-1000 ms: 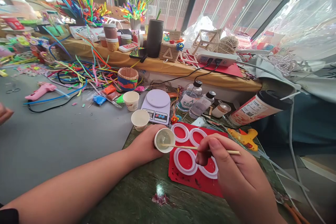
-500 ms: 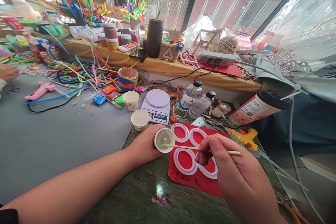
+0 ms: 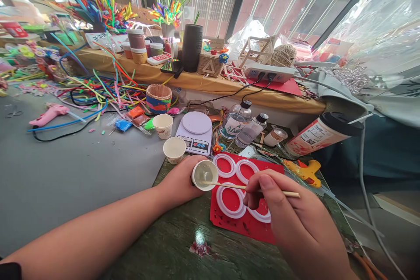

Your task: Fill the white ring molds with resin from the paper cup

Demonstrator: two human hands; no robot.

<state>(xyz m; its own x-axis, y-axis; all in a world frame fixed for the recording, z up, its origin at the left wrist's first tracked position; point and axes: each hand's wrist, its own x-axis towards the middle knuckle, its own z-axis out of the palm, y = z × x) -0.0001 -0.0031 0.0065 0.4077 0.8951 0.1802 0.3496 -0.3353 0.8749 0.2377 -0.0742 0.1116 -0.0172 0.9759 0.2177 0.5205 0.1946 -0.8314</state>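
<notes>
Left hand [image 3: 182, 178] wrapped around paper cup [image 3: 204, 164], cloudy liquid [image 3: 201, 172] inside. Right hand [image 3: 290, 208] has thumb and fingers pinched together on thin wooden stick [image 3: 229, 185], tip inside cup; cannot tell how deep. Cup is at left edge of red sheet [image 3: 243, 230], over dark green table [image 3: 157, 238]. Four white rings [image 3: 219, 201] lie on sheet, one partly hidden by right hand. Two more paper cups [image 3: 174, 150] stand beside white scale [image 3: 196, 123]; two clear bottles [image 3: 251, 132] to scale's right.
</notes>
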